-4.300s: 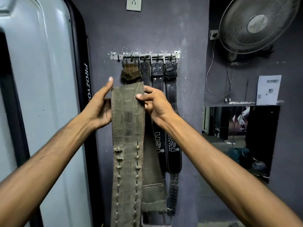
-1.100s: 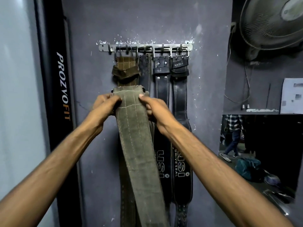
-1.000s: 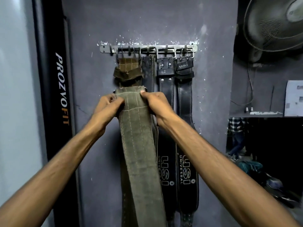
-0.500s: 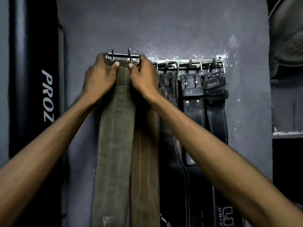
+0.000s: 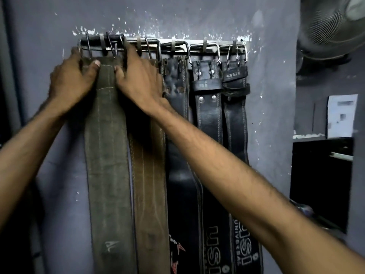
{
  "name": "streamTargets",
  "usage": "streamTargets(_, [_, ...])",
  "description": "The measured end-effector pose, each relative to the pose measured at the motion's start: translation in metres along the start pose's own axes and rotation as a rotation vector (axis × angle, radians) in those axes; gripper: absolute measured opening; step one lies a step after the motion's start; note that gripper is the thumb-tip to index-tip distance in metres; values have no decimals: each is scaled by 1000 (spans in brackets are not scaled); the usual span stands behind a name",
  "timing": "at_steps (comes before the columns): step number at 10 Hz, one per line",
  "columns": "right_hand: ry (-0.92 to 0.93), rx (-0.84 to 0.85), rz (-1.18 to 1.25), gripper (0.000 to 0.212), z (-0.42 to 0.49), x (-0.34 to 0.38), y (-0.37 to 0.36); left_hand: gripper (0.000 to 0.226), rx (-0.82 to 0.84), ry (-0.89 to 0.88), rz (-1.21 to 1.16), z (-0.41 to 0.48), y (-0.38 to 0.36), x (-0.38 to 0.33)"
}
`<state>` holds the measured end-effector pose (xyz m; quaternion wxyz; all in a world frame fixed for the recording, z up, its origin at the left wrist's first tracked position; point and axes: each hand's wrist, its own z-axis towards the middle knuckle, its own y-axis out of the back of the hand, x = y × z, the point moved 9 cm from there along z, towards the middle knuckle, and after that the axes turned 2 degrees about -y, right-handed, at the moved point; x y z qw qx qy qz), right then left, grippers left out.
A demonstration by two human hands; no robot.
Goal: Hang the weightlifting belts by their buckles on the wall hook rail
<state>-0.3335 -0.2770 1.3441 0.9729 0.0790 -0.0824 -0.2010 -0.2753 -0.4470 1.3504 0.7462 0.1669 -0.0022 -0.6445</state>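
Olive-green suede, worn and stitched in pale lines along its length, makes up the belt [image 5: 107, 155] pinched at its top end by both hands: the left hand [image 5: 72, 84] curls over its left edge with the thumb pressed on the face, the right hand [image 5: 139, 80] grips the right edge. Its metal buckle [image 5: 102, 46] sits up at the hook rail [image 5: 164, 45]. Beside it hang a brown belt [image 5: 150, 184] and black belts [image 5: 209, 123] lettered "USI" and "USI UNIVERSAL".
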Motion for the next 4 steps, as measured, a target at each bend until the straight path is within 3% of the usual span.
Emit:
streamTargets(1, [19, 91, -4, 44, -15, -2, 9, 56, 73, 25, -1, -13, 3, -9])
streamTargets(2, [-31, 199, 82, 44, -36, -10, 25, 67, 150, 41, 2, -38, 10, -20])
streamTargets(4, [-61, 226, 133, 41, -80, -38, 70, 78, 246, 69, 78, -99, 24, -55])
